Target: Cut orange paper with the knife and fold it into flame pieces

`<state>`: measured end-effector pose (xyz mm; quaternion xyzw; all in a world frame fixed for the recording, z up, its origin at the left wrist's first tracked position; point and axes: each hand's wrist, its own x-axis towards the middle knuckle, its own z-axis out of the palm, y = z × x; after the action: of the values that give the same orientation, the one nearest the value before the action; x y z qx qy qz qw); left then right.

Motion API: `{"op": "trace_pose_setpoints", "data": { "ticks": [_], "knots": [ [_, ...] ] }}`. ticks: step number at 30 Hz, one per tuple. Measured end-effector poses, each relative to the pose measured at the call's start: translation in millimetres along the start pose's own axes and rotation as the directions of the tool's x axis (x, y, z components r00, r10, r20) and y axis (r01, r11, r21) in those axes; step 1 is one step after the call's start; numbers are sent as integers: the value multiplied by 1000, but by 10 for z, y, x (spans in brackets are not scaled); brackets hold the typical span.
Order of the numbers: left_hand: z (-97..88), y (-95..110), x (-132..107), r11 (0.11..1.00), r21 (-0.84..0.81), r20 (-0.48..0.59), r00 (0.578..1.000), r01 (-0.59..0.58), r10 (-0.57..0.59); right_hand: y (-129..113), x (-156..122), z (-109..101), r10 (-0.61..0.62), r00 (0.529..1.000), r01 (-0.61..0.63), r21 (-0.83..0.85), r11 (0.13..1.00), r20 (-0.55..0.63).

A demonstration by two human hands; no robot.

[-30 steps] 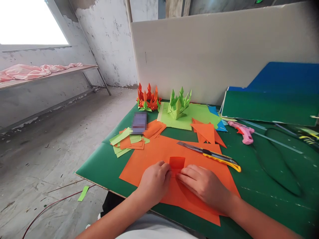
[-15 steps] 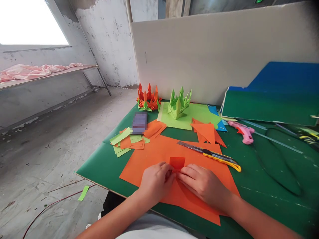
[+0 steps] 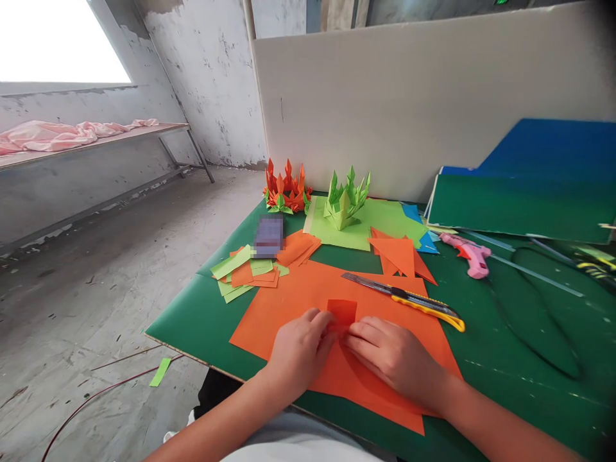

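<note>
A small orange paper piece (image 3: 342, 310) stands up between my hands, its lower edge pinched in the fingertips. My left hand (image 3: 302, 346) is closed on its left side, with thumb and forefinger pressed together. From the right, my right hand (image 3: 392, 353) grips the same piece, fingers bent; the thumb is hidden. Both hands are over a large orange paper sheet (image 3: 289, 314). Just beyond my right hand lies a yellow-handled utility knife (image 3: 409, 297) with its blade pointing left.
Behind the sheet are paper slips (image 3: 240, 276), orange folded triangles (image 3: 397, 253), a green paper crown (image 3: 344, 202) and an orange paper crown (image 3: 286, 192). A pink glue gun (image 3: 469, 253) with its cord lies at right. The green table (image 3: 180, 314) ends at left.
Both hands stay in nearly the same place with the small paper piece. My left fingers have shifted slightly along its lower edge.
</note>
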<state>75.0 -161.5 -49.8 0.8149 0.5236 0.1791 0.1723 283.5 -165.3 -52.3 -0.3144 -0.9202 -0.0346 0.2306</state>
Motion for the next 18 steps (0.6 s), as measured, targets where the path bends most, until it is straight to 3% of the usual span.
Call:
{"op": "trace_pose_setpoints", "data": {
  "ticks": [18],
  "knots": [
    [-75, 66, 54, 997, 54, 89, 994, 60, -64, -13, 11, 4, 20, 1000, -20, -9, 1000, 15]
  ]
}}
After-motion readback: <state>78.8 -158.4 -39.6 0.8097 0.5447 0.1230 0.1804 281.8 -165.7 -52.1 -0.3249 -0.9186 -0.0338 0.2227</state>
